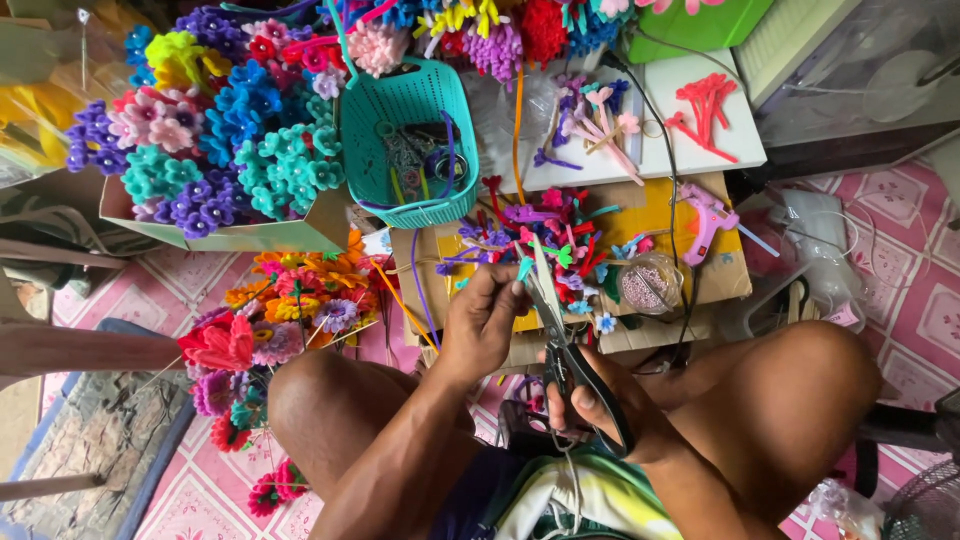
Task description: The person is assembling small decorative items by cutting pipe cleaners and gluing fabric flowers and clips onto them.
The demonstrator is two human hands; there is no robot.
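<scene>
Scissors with black handles and long grey metal blades [560, 335] are sitting closest to the lens, just above the person's lap and between the bare knees, their long axis running from the handles low and right up to the tips pointing away and slightly left, towards the pile of craft pieces. Wrapping those handles, the right hand [600, 400] is curling closed with fingers through the loops, and the blades are lying nearly together. Just left of the blade tips, the left hand [483, 322] is pinching its fingertips tight on a small teal fuzzy pipe-cleaner piece [524, 268], holding it against the blades near their tips. Beyond the hands, a heap of short multicoloured pipe-cleaner flowers [545, 235] is lying on a yellow cardboard sheet [650, 215], with a clear round tub of pale beads [650, 285] and a pink glue gun [706, 218] to its right. Farther back, a teal plastic basket [405, 140] is standing beside a cardboard box of finished fuzzy flowers [200, 140].
</scene>
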